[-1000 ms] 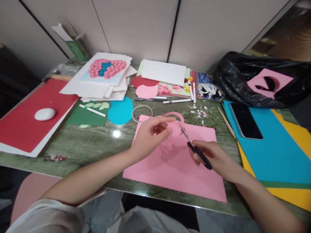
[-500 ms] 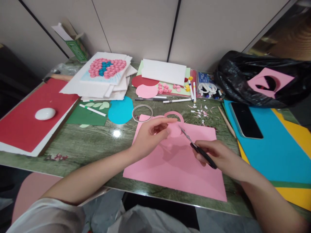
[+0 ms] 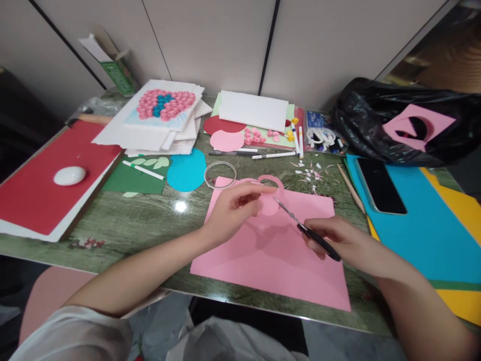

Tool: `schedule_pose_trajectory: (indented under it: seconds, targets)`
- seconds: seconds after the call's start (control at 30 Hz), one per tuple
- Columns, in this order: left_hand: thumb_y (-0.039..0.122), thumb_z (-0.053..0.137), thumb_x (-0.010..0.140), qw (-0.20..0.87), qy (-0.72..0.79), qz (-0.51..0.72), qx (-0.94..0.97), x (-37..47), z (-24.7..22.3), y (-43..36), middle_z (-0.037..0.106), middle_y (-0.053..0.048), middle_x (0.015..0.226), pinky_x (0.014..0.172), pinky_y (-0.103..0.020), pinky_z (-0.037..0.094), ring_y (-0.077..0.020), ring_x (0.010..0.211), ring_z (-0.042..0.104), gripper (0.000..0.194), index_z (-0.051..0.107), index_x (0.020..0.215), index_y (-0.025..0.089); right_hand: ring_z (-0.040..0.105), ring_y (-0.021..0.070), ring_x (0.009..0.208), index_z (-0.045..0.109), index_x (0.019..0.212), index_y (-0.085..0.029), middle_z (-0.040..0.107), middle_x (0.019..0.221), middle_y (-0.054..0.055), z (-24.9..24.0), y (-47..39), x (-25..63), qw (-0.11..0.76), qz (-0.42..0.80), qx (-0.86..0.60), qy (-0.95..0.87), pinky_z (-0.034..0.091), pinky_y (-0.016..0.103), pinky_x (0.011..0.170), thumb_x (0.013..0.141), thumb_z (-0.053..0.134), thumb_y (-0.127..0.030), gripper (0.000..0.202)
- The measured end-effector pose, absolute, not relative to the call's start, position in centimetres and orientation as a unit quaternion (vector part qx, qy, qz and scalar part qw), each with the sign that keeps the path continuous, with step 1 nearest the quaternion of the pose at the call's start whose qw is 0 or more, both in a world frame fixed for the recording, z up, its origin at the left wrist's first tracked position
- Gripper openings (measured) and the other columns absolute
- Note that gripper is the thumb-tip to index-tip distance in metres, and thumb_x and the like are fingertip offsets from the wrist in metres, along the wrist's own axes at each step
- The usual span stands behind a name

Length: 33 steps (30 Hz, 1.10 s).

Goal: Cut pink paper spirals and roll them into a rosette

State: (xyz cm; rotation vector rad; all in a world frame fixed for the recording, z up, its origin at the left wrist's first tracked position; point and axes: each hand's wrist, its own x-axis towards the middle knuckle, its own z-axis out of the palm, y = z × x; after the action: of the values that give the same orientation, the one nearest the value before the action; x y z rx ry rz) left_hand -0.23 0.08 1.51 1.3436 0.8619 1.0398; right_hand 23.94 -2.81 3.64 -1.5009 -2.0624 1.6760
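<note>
My left hand (image 3: 238,208) pinches a small piece of pink paper (image 3: 269,205) between thumb and fingers, with a curved strip looping up behind it. In my right hand (image 3: 330,238) is a pair of scissors (image 3: 319,240) with black handles, closed around by my fingers. The blade tips touch the right edge of the pink piece. Both hands are above a large pink sheet (image 3: 270,265) lying on the table. Just behind my left hand lies a roll of clear tape (image 3: 220,174), flat on the tabletop.
At left, a white oval object (image 3: 69,175) rests on red paper (image 3: 33,200). Behind stands a stack with a pink-and-blue rosette picture (image 3: 165,105). Paper scraps (image 3: 311,174) lie beyond the pink sheet. A phone (image 3: 381,185) sits on blue paper (image 3: 424,240) near a black plastic bag (image 3: 361,110).
The scissors and my right hand have shifted slightly right and down. The pink piece has turned a little, and its curved strip sits slightly lower. My left hand keeps its pinch.
</note>
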Motion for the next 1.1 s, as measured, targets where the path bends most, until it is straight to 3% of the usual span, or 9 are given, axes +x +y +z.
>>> schedule_pose_trajectory:
  seconds: [0.37, 0.57, 0.87, 1.1]
  targets:
    - [0.008, 0.054, 0.075, 0.579, 0.359, 0.438, 0.586, -0.3, 1.6, 0.1, 0.065, -0.002, 0.087, 0.053, -0.017, 0.046, -0.0069, 0.065, 0.052, 0.031, 0.074, 0.093, 0.023, 0.041, 0.0097, 0.055, 0.043, 0.061, -0.019, 0.046, 0.056, -0.005, 3.3, -2.6, 24.5, 0.026, 0.569, -0.473, -0.672, 0.032, 0.024, 0.055, 0.088, 0.049, -0.028, 0.029]
    - [0.017, 0.064, 0.077, 0.572, 0.393, 0.454, 0.559, -0.1, 1.0, 0.1, 0.058, 0.0, 0.076, 0.056, -0.018, 0.046, -0.007, 0.064, 0.052, 0.031, 0.068, 0.107, 0.022, 0.045, 0.0103, 0.056, 0.049, 0.065, -0.019, 0.051, 0.058, -0.003, 3.0, -2.7, 24.1, 0.078, 0.56, -0.487, -0.665, 0.033, 0.023, 0.054, 0.087, 0.051, -0.025, 0.022]
    - [0.023, 0.068, 0.077, 0.564, 0.394, 0.484, 0.541, 0.1, 0.5, -0.1, 0.059, 0.001, 0.071, 0.055, -0.019, 0.045, -0.0077, 0.062, 0.055, 0.033, 0.064, 0.109, 0.021, 0.044, 0.0097, 0.054, 0.05, 0.065, -0.019, 0.051, 0.059, -0.003, 2.9, -3.3, 22.9, 0.142, 0.563, -0.49, -0.65, 0.032, 0.023, 0.051, 0.087, 0.054, -0.034, 0.027]
    - [0.019, 0.068, 0.075, 0.551, 0.393, 0.47, 0.566, 0.3, 0.8, -0.2, 0.057, 0.001, 0.073, 0.056, -0.018, 0.044, -0.0069, 0.064, 0.053, 0.029, 0.069, 0.104, 0.02, 0.044, 0.0114, 0.058, 0.049, 0.069, -0.019, 0.051, 0.062, -0.002, 2.1, -3.4, 22.7, 0.144, 0.554, -0.492, -0.656, 0.034, 0.024, 0.054, 0.085, 0.055, -0.048, 0.035]
